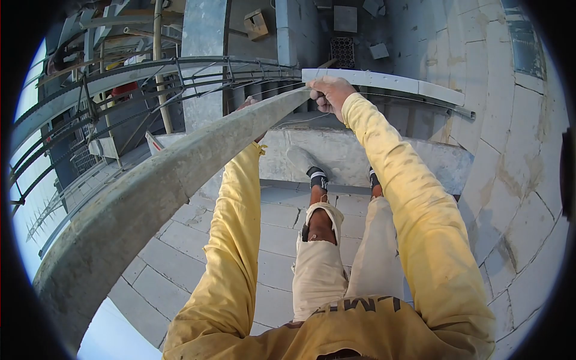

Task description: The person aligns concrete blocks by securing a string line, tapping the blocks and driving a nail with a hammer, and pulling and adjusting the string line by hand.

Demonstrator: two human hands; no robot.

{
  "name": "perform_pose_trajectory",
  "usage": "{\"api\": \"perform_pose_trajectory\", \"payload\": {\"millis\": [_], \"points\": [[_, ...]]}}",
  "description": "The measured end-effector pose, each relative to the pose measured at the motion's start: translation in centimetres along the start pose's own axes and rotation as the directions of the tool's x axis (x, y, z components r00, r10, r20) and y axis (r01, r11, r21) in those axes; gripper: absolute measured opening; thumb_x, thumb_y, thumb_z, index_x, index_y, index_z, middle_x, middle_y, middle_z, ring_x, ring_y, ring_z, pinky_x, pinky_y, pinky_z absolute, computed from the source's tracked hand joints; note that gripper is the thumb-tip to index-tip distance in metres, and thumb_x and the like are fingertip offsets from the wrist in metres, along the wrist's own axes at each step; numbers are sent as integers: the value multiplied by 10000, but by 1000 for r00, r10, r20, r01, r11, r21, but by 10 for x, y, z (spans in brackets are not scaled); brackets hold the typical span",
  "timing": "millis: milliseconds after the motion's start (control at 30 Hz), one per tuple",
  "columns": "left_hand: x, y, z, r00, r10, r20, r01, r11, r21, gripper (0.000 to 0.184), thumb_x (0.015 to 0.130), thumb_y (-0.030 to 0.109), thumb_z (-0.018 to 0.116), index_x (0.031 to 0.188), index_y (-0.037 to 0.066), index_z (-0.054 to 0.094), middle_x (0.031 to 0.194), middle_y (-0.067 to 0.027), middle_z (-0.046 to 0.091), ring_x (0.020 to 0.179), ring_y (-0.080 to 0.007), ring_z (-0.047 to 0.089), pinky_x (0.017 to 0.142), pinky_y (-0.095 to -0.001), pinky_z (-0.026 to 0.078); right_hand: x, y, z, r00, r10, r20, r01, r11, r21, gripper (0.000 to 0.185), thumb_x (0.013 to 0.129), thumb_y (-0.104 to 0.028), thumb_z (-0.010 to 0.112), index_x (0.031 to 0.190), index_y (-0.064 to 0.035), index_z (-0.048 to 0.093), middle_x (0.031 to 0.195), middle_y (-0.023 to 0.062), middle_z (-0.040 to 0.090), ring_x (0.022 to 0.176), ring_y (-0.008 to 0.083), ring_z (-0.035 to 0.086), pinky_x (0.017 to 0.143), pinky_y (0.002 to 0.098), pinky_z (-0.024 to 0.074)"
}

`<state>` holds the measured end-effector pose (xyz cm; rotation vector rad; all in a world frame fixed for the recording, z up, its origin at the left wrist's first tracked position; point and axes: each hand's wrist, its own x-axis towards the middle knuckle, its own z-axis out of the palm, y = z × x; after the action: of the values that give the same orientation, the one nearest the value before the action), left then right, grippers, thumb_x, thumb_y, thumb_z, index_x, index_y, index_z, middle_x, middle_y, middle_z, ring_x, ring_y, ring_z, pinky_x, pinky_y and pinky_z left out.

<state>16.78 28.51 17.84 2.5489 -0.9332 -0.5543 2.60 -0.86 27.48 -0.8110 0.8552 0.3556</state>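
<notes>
A long grey beam [174, 174] with a rough, dusty surface runs from the lower left up to the top centre. At its far end my right hand [332, 95] is closed, with the fingers bent down near a thin line and the white block strip [372, 80]. My left hand [251, 107] is mostly hidden behind the beam; only small parts of it show, and what it holds cannot be made out. Both sleeves are yellow. My feet stand on a grey ledge [360, 157] below the hands.
Steel reinforcing bars [150, 75] curve across the upper left, beside a wooden pole [158, 66]. A block wall [504, 132] rises on the right. Far below, a black crate [342, 51] and a cardboard box [256, 24] lie on the floor.
</notes>
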Motion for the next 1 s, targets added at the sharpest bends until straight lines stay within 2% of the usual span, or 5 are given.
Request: {"api": "perform_pose_trajectory", "payload": {"millis": [300, 433, 533, 733, 1000], "points": [[-6, 9, -10, 980, -94, 173, 97, 995, -12, 334, 954, 301, 492, 1139, 29, 547, 1074, -118, 659, 1046, -263, 599, 987, -361, 433, 1, 16, 3, 998, -65, 3, 64, 993, 96, 248, 900, -237, 611, 1021, -29, 670, 800, 24, 583, 607, 89, 498, 548, 257, 472], [-14, 7, -11, 959, -244, 141, 281, 874, -396, 248, 934, 247, 535, 1027, 20, 576, 958, -126, 660, 979, -280, 619, 930, -362, 465, -6, 6, 15, 994, -106, -14, 107, 985, 137, 238, 900, -225, 611, 999, -15, 663, 758, 19, 571, 570, 91, 488, 519, 261, 460], [-22, 19, -20, 917, -367, 160, 376, 656, -654, 237, 933, 242, 547, 1045, 36, 582, 990, -115, 662, 992, -278, 623, 905, -373, 481, -1, 2, 17, 988, -147, -50, 148, 989, 20, 224, 899, -225, 614, 977, -20, 663, 733, 26, 590, 553, 95, 501, 506, 262, 456], [-42, 45, -44, 809, -387, 441, 232, -480, -846, 224, 930, 233, 571, 1080, 67, 593, 1054, -93, 667, 1018, -274, 632, 854, -395, 514, 2, 12, 23, 932, -317, -178, 242, 906, -347, 184, 883, -239, 651, 923, -63, 684, 717, 26, 654, 580, 100, 574, 573, 274, 484], [-46, 41, -38, 847, -320, 425, 158, -611, -775, 196, 923, 217, 612, 1082, 104, 610, 1109, -66, 669, 1012, -240, 644, 785, -370, 547, 4, 46, 23, 842, -474, -256, 332, 830, -448, 199, 857, -270, 675, 893, -76, 698, 750, 51, 687, 668, 168, 640, 664, 310, 513]]}}
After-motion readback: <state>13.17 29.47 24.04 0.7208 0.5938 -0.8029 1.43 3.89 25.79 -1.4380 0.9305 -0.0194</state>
